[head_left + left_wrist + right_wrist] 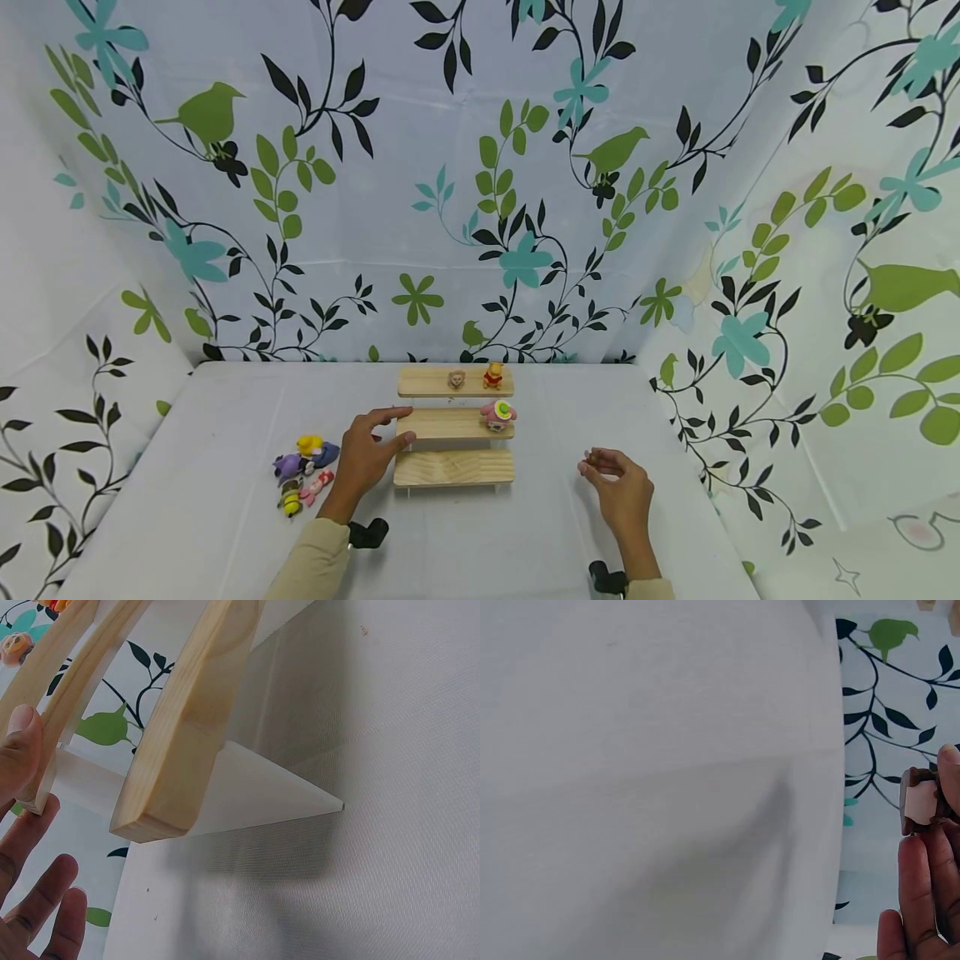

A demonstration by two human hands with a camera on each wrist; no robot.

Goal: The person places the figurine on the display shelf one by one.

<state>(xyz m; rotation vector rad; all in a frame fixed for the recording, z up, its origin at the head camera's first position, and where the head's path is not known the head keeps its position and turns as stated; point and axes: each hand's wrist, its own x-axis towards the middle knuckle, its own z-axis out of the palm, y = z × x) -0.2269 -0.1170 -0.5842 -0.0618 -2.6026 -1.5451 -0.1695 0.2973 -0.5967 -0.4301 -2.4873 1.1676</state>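
A three-tier wooden display stand [454, 469] with pale side supports stands on the table. My left hand [365, 454] pinches the left end of its middle board [75, 675], thumb on one edge and index finger on the other; the other fingers are spread. A pink figurine [498, 414] with a green and yellow top sits at that board's right end. The top board holds a yellow bear figurine [492, 376] in red and a small brown-faced figurine [456, 380]. Right of the stand, my right hand [624, 492] pinches a small brown and pale pink piece [919, 801], partly hidden by fingers.
Several small figurines lie in a cluster left of my left hand, among them a purple one [287, 467], a yellow-and-black striped one [290, 500] and a pink one [317, 486]. A white cloth [555, 542] covers the table. Leaf-patterned curtains [450, 167] surround it.
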